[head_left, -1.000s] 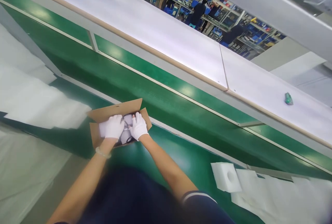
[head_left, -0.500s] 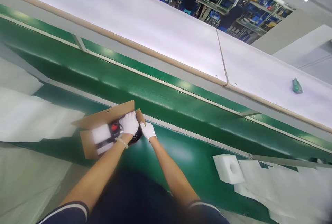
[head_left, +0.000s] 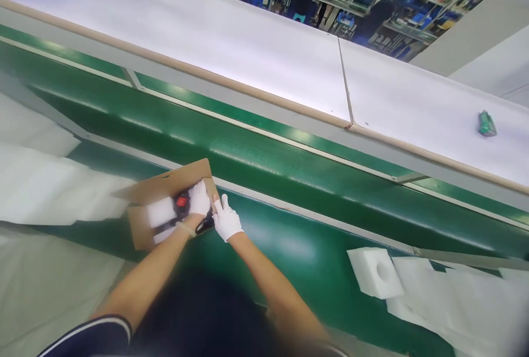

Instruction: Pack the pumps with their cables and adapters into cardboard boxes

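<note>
An open cardboard box [head_left: 177,180] rests on the green bench, left of centre. Inside it are white foam [head_left: 161,212] and a dark item with a red part [head_left: 181,201]. My left hand [head_left: 199,198], in a white glove, reaches down into the box at its right end; its fingertips are hidden. Black cable [head_left: 204,223] shows beside it, low in the box. My right hand [head_left: 226,219], gloved too, is at the box's right end with its fingers apart, some touching the cardboard edge.
White foam sheets [head_left: 53,186] lie at the left and more sheets [head_left: 446,296] at the lower right, beside a foam block [head_left: 376,272] with a hole. A green object [head_left: 486,124] sits on the raised white shelf [head_left: 206,26]. People are in the background.
The box's right end flap, which leaned outward, now stands closer in. My right hand has moved left and its fingers have spread. My left hand has shifted slightly left inside the box.
</note>
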A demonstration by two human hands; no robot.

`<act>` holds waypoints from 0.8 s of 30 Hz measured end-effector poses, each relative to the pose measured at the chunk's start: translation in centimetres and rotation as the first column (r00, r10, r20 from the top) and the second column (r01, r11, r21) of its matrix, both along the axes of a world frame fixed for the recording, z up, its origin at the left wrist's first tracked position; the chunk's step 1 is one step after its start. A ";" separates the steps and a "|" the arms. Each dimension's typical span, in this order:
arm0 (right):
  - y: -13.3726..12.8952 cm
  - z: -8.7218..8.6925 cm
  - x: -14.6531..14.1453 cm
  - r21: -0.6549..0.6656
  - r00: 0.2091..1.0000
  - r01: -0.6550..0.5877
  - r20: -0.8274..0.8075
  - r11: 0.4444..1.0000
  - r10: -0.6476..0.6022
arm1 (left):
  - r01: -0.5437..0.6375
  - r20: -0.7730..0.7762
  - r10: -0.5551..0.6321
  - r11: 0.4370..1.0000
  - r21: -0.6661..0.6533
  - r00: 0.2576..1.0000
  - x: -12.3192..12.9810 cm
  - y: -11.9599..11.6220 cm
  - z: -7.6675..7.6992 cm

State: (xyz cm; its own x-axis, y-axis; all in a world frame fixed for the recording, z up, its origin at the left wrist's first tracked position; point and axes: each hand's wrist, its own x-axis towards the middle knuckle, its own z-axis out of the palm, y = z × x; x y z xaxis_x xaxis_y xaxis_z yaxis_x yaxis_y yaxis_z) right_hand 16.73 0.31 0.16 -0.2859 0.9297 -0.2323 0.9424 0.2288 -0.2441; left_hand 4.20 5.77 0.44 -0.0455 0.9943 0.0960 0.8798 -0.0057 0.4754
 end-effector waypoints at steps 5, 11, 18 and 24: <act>0.8 0.1 0.6 -0.015 0.977 -0.174 0.122 0.985 0.175 | -0.115 0.044 0.108 0.969 0.219 0.993 -8.9 -8.5 1.2; 1.9 -0.1 0.6 -0.094 0.990 -0.135 -0.056 0.986 0.130 | -0.067 -0.036 0.086 0.922 0.381 0.996 -18.2 -15.7 1.1; 1.4 -0.1 1.0 -0.234 0.782 0.410 -0.408 0.882 -0.472 | 0.234 -0.019 -0.234 0.955 0.183 0.972 -9.7 -8.1 1.6; -0.2 3.3 -3.4 0.249 0.975 0.169 -0.186 0.954 -0.124 | 0.351 -0.092 -0.354 0.935 -0.052 0.931 -5.1 -4.6 -1.2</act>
State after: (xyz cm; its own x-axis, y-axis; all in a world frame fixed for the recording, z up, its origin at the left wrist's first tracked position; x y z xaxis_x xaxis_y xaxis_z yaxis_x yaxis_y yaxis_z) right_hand 13.32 0.16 3.49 -0.1561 0.9857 0.0636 0.9212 0.1685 -0.3508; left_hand -0.88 1.15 -0.73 0.3166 0.9474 0.0476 0.8665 -0.3092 0.3919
